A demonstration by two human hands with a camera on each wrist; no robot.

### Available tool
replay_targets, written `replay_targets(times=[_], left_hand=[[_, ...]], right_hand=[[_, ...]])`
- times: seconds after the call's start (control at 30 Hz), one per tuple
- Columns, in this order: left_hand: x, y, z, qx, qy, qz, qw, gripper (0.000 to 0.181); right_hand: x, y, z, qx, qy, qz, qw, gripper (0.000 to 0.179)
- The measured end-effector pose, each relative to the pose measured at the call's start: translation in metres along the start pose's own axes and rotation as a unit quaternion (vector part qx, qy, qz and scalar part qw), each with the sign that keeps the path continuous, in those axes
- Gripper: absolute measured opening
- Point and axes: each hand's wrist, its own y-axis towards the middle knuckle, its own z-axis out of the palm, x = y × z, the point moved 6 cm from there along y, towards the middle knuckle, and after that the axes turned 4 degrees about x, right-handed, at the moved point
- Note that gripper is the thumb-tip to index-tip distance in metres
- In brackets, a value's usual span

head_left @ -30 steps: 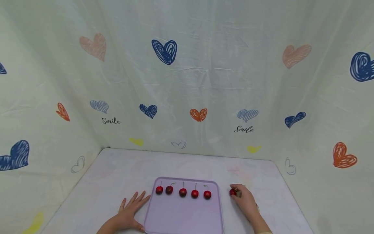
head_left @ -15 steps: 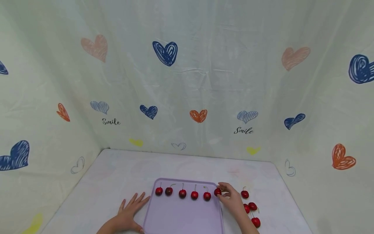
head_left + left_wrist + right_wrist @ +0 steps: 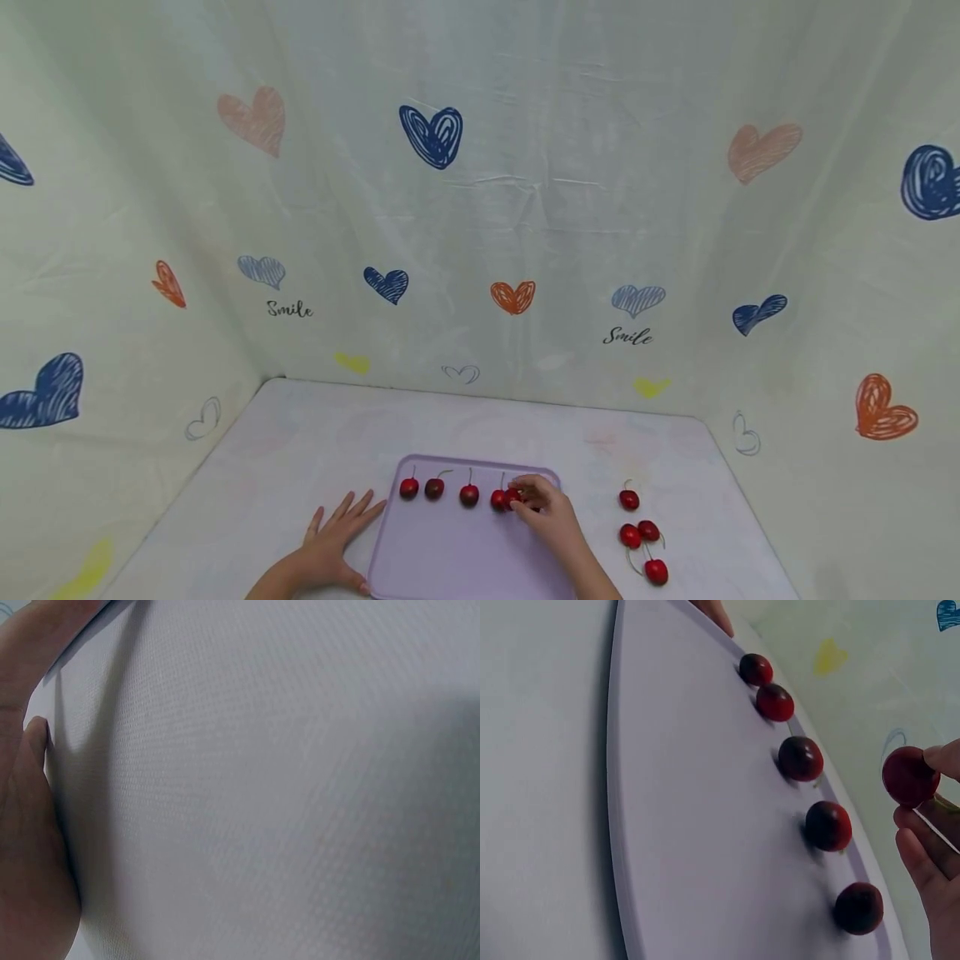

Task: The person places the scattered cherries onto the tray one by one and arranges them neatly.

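- Right hand (image 3: 551,515) is pinching a cherry (image 3: 911,777) above the tray (image 3: 465,554) (five more cherries (image 3: 800,758) are lying there in a row).
- Left hand (image 3: 330,550) is resting at its edge, fingers spread.

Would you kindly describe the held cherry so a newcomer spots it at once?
Look for the lilac tray on the pale table. Above its far right part, the right hand pinches this red cherry. It alone is held; the row of five rests on the tray.
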Motion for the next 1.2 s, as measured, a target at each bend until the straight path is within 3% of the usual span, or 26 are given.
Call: replay_targets(times=[0.13, 0.33, 0.57, 0.8, 0.87, 1.03, 1.1, 1.2], left_hand=[[0.002, 0.001, 0.001, 0.001, 0.003, -0.001, 1.0000, 0.114], [0.000, 0.001, 0.001, 0.007, 0.006, -0.002, 1.0000, 0.115], [-0.004, -0.002, 0.000, 0.006, 0.014, 0.004, 0.9999, 0.116], [-0.002, -0.001, 0.000, 0.002, 0.019, 0.001, 0.9998, 0.116], [-0.001, 0.000, 0.000, 0.001, 0.020, 0.001, 0.9998, 0.116], [-0.001, 0.000, 0.000, -0.003, 0.015, 0.007, 0.9999, 0.115], [-0.001, 0.000, 0.000, -0.004, 0.014, 0.007, 0.9999, 0.114], [0.000, 0.000, 0.000, -0.004, 0.013, 0.004, 0.9999, 0.113]], right_hand=[[0.002, 0.001, 0.016, 0.013, 0.004, -0.009, 0.9999, 0.017], [0.015, 0.000, 0.037, 0.033, 0.067, -0.045, 0.9961, 0.015], [0.021, 0.003, 0.058, 0.055, 0.120, -0.011, 0.9912, 0.015], [0.048, -0.001, 0.072, 0.064, 0.144, -0.016, 0.9873, 0.017], [0.044, -0.001, 0.078, 0.060, 0.140, -0.015, 0.9882, 0.018], [0.026, -0.001, 0.095, 0.052, 0.101, -0.058, 0.9918, 0.022], [0.030, -0.004, 0.099, 0.054, 0.090, -0.085, 0.9908, 0.024], [0.038, -0.009, 0.104, 0.063, 0.090, -0.093, 0.9896, 0.025]])
